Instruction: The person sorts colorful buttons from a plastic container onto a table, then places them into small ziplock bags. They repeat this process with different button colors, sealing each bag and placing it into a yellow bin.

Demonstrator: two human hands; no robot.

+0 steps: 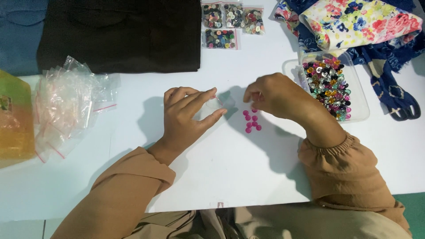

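My left hand (186, 116) holds a small clear plastic bag (218, 104) between thumb and fingers, just above the white table (230, 172). My right hand (275, 95) hovers over a small cluster of pink round beads (251, 121) lying on the table, its fingers curled and pinched together near the bag's mouth. What, if anything, the fingertips pinch is hidden. A clear plastic tray (359, 102) full of mixed coloured beads (328, 86) sits just right of my right hand.
A heap of empty clear zip bags (66, 106) lies at the left beside a yellow-orange packet (15, 119). Several filled bead bags (230, 24) lie at the far edge. Black cloth (119, 35) and floral fabrics (358, 22) cover the back.
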